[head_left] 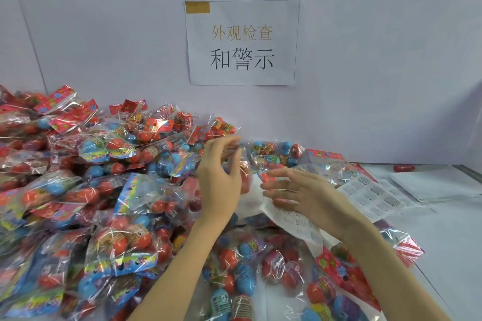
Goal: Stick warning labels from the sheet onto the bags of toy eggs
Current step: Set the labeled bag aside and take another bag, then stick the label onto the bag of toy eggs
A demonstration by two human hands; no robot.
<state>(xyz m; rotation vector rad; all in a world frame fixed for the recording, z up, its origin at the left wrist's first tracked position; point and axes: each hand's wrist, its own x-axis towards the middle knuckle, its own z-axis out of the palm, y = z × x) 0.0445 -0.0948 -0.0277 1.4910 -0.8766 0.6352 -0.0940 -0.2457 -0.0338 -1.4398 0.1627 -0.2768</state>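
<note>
Many clear plastic bags of red and blue toy eggs (104, 190) lie in a big heap on the left and in the middle of the pale table (448, 250), up against the white wall. On this wall hangs a white paper sign with Chinese characters (242, 41). The white sheet of small printed warning labels (375, 194) lies flat on the table at the right, just beside the heap, and a second curled white sheet (294, 219) lies under the right hand. A small red egg half (403, 168) lies alone near the far right wall.

The left hand (220, 174) is raised over the heap with its fingers loosely spread; a bag is touching the fingertips, but I cannot tell if the hand really holds it. The right hand (300, 190) hovers flat, fingers straight and apart, holding nothing that I can see.

I think the risk now is in the picking. The bags are slippery and overlap, so two may come up together or slide off the heap. Also the curled sheet may lift with the hand, and a label could fold or stick to a wrong bag.
</note>
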